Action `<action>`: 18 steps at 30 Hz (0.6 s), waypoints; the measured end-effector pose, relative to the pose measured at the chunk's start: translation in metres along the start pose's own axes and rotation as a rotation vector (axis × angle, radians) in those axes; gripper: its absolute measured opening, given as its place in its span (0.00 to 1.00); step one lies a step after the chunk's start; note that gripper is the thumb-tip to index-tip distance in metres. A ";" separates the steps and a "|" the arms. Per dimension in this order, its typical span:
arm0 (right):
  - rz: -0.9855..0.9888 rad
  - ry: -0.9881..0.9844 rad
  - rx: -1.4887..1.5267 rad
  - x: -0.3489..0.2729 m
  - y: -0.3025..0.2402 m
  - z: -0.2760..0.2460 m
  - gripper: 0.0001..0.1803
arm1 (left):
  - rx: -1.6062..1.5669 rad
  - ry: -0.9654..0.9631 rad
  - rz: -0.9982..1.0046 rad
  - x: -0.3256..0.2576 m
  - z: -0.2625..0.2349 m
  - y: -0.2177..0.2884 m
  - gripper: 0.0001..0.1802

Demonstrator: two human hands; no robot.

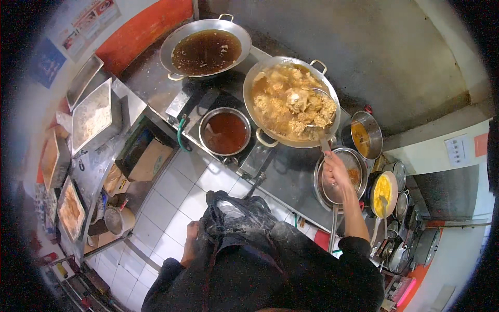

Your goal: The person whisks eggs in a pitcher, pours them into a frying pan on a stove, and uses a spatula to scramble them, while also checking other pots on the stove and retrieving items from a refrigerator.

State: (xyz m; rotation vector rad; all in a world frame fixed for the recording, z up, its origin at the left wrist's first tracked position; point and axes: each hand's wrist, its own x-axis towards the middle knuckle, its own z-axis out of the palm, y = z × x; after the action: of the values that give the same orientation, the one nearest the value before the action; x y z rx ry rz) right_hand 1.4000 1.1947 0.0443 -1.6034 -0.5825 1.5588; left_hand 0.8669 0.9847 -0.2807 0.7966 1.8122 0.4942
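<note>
Metal is shining everywhere at this cooking station. I am holding the long handle of a wire skimmer (318, 106) with my right hand (337, 169), fingers curled tight around it. Its round basket is sitting in the big wok (260, 83) among pale, lumpy food (288, 106) in broth. I think the skimmer is stiff and light, but wet food will weigh it down, so gripping far back stays safest. My left hand (190, 243) is resting by my apron, and I cannot tell how open it is.
</note>
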 end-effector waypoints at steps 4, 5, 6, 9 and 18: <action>-0.023 -0.033 -0.036 0.002 -0.007 -0.004 0.11 | 0.027 0.018 0.017 -0.003 -0.003 0.009 0.15; -0.016 -0.013 -0.048 0.004 -0.011 -0.001 0.09 | 0.106 0.033 -0.025 -0.004 -0.002 0.011 0.15; -0.008 0.008 -0.059 0.007 -0.014 0.003 0.08 | 0.107 0.031 -0.026 -0.006 -0.002 0.013 0.15; -0.035 0.066 -0.139 0.027 -0.011 0.010 0.08 | -0.081 0.004 -0.072 0.003 -0.002 -0.002 0.15; -0.085 0.177 -0.345 0.007 -0.008 0.032 0.13 | -0.267 -0.065 -0.042 0.042 -0.010 -0.014 0.13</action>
State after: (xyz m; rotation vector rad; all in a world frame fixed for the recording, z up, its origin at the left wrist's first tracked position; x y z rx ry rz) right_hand 1.3714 1.2120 0.0494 -1.9220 -0.8443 1.2869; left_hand 0.8436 1.0051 -0.3138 0.5835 1.6567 0.6588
